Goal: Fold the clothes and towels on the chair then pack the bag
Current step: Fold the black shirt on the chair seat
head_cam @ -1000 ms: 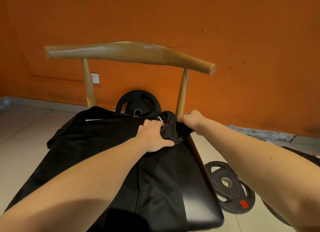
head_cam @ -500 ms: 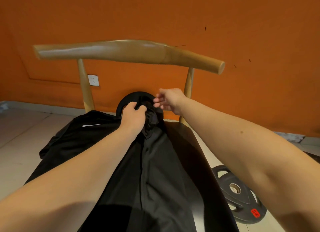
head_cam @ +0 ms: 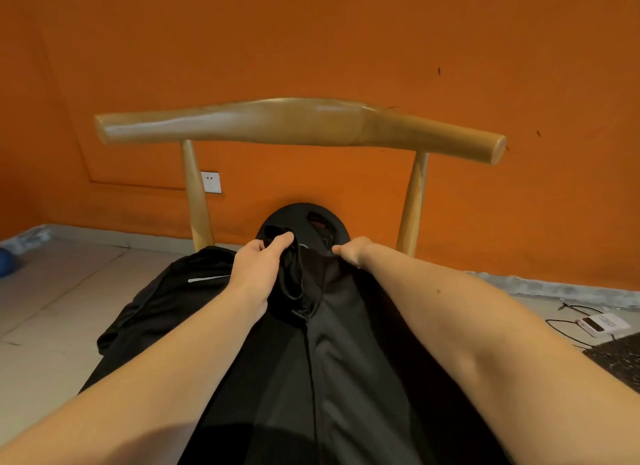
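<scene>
Your left hand (head_cam: 258, 272) grips the garment (head_cam: 346, 378), fingers (head_cam: 281, 240) curled; your right hand (head_cam: 351, 254) pinches it, below the chair (head_cam: 294, 123) backrest.

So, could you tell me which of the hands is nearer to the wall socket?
Left. The left hand grips the black garment below and right of the socket; the right hand pinches it farther to the right.
</scene>
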Demonstrator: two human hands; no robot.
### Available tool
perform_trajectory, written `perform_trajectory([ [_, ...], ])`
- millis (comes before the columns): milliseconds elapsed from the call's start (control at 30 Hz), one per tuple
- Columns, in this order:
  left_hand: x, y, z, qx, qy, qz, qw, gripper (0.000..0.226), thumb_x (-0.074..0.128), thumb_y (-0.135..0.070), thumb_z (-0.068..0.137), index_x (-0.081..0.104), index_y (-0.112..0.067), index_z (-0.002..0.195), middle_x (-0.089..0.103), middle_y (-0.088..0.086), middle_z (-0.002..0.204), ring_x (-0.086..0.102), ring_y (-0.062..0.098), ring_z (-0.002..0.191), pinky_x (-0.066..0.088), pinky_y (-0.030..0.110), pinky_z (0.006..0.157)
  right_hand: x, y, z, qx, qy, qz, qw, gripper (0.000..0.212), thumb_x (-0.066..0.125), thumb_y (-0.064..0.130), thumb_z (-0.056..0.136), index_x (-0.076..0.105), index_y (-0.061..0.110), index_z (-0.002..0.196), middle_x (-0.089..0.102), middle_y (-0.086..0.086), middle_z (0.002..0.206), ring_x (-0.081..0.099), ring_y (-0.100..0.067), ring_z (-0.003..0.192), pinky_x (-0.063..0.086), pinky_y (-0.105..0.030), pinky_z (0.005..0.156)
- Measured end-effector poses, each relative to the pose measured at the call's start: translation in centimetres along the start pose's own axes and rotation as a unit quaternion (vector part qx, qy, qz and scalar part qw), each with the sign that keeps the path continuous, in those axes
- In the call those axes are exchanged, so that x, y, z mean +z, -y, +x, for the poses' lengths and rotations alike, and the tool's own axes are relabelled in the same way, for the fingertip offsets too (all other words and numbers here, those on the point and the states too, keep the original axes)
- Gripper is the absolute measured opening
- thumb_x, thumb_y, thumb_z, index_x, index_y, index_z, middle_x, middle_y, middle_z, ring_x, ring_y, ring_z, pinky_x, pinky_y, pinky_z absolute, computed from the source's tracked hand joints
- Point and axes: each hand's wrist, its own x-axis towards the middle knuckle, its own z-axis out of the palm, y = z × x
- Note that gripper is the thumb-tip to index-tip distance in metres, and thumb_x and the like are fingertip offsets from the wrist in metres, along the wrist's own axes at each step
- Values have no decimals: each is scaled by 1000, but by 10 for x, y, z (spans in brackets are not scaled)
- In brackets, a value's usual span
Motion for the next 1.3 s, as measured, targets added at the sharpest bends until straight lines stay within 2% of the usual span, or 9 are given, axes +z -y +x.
perform_trajectory([
  [133,-10,2,8,-9,-1,33,999,44,70,-50,86,66,-17,115,72,2,113,68,25,106,52,48,101,9,1,16,24,-78,51,995,46,73,21,90,59,2,129,63,-17,131,62,-36,117,52,-39,95],
  [333,-30,7,22,21,-77,258,963,22,46,-22,98,52,-11,80,57,10,81,63,31,75,57,42,74,8,-15,23,27,-165,66,984,36,76,28,90,61,6,114,65,-12,112,65,-34,99,57,-43,86],
  [433,-45,1,25,14,-91,374,923,13,46,-15,97,57,-7,97,68,15,80,72,33,62,62,42,66,9,-20,26,34,-172,72,982,34,78,29,90,62,6,110,66,-13,111,65,-35,98,57,-44,87],
  [533,-55,0,25,23,-125,439,889,27,47,-12,94,51,-13,120,66,13,102,70,33,82,60,45,77,8,-19,24,25,-170,55,984,33,73,30,93,61,6,113,65,-14,115,65,-36,101,56,-43,87],
  [633,-54,4,13,142,-126,483,855,31,51,-24,98,51,-19,128,56,5,125,57,27,108,52,44,90,6,-10,7,3,-169,7,986,32,60,34,100,60,7,117,64,-14,120,63,-37,108,54,-45,93],
  [733,-46,10,-7,262,50,538,800,40,54,-43,100,55,-26,136,54,-5,138,43,20,130,36,41,110,12,0,-16,-98,-179,-50,978,34,51,34,103,61,11,126,65,-14,126,60,-36,117,50,-43,100],
  [867,-46,18,-15,211,128,689,681,50,42,-53,103,53,-30,145,47,-7,153,29,19,144,25,42,118,23,2,-59,-247,-84,-110,959,41,48,39,105,63,14,134,67,-9,128,61,-30,119,50,-38,96],
  [1133,-115,-5,-75,139,10,604,785,47,51,-39,103,52,-22,147,43,-2,156,27,25,148,26,44,118,24,34,-140,-245,-34,-165,955,32,52,26,103,65,14,130,68,-9,125,64,-30,111,49,-31,84],
  [1300,-190,9,-143,43,-150,439,885,55,55,-37,103,43,-12,150,47,8,152,33,33,144,31,47,117,52,69,-207,-284,-3,-136,949,32,57,22,99,66,13,129,67,-8,129,62,-26,118,49,-32,95],
])
